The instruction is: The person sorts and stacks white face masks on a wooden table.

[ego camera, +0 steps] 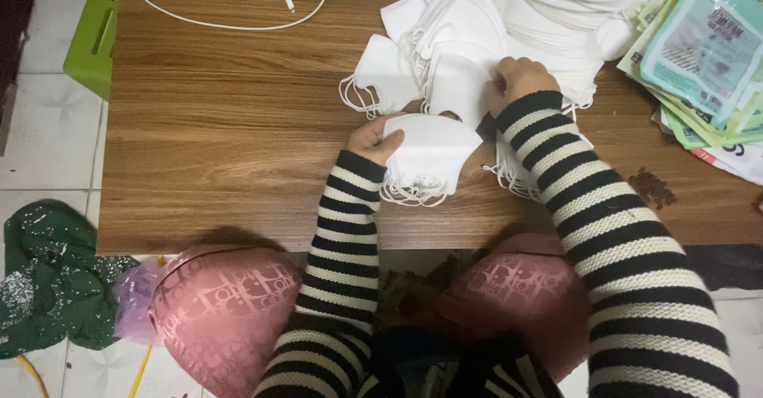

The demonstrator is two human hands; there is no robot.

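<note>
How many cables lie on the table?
1: a white cable looped at the top left of the wooden table, plug end near the middle top. More may be hidden under the face masks.

Left hand (372, 138) grip closed; right hand (520, 76) curled.

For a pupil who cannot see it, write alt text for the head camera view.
Seen from above, the left hand holds a small stack of white face masks on a wooden table, while the right hand reaches into a larger mask pile. Printed packets lie at right, a white cable at the top.
</note>
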